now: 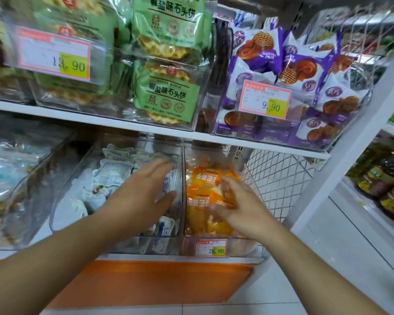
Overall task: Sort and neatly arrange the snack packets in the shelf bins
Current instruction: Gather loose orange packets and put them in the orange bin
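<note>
Bins sit side by side on the lower shelf; the clear divider [183,189] between them is the landmark. Left of it, the left hand [143,196] reaches into the white-packet bin [62,214], fingers straight and spread over the white packets [114,176]. Right of it, the right hand [239,201] curls round one orange packet [225,194] atop the pile in the orange bin [214,237]. Open room lies further right, before the wire mesh [280,178]. Three price tags show; packet counts cannot be told.

You see two hands [143,192], three price tags [55,56], roughly six clear bins [55,223], and about four jars [382,178]
</note>
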Action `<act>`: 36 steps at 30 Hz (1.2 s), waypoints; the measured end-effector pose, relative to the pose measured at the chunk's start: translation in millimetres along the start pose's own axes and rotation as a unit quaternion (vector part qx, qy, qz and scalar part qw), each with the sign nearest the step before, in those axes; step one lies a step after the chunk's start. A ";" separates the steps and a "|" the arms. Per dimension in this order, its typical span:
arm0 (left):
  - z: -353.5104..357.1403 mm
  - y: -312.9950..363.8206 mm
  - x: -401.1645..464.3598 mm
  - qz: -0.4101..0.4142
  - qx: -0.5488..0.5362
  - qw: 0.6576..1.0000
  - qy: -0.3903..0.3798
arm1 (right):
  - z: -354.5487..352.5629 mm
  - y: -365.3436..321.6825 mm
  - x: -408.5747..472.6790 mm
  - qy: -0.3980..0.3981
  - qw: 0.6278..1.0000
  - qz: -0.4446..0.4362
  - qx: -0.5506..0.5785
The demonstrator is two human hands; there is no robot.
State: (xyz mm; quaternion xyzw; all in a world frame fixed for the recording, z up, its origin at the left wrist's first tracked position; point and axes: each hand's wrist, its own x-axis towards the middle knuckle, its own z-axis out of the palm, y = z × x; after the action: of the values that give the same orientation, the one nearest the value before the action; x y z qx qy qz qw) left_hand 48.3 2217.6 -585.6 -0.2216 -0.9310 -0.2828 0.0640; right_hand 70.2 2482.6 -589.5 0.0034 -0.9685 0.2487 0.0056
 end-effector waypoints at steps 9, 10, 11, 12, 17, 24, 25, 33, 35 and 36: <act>38.4 -6.4 6.0 0.050 -0.022 0.996 -0.069 | 33.0 -6.9 26.6 -0.018 0.998 0.002 -0.061; 40.3 -9.0 7.3 0.055 -0.025 0.996 -0.062 | 31.2 -6.4 26.4 -0.019 0.998 0.006 -0.051; 41.3 -9.8 8.0 0.058 -0.024 0.996 -0.056 | 29.6 -5.1 26.3 -0.021 0.999 0.009 -0.048; 42.4 -9.6 8.4 0.060 -0.024 0.997 -0.052 | 28.1 -4.5 25.3 -0.022 0.998 0.008 -0.057; 45.1 -9.3 9.5 0.065 -0.017 0.997 -0.037 | 32.9 -8.6 22.3 0.020 0.995 0.004 -0.094; 46.3 -9.7 7.7 0.067 -0.005 0.997 -0.036 | 16.7 3.1 27.5 0.176 0.982 0.000 -0.075; 46.6 -9.7 7.5 0.066 -0.002 0.997 -0.036 | 12.0 4.7 27.4 0.185 0.979 -0.001 -0.085; 44.6 -10.4 7.4 0.070 -0.015 0.997 -0.040 | 9.0 11.6 27.8 0.055 0.996 -0.023 -0.072; 43.3 -9.5 7.8 0.073 -0.023 0.996 -0.042 | 10.6 14.0 21.4 -0.068 0.996 -0.064 0.009; 42.9 -9.3 8.3 0.075 -0.025 0.996 -0.042 | 9.2 15.4 17.0 -0.088 0.992 -0.080 0.044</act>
State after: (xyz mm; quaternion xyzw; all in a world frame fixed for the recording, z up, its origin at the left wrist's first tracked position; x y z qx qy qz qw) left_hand 37.0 2237.6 -624.0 -0.3043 -0.9063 -0.2905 0.0403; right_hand 53.0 2491.5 -604.8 0.1032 -0.9500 0.2887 -0.0598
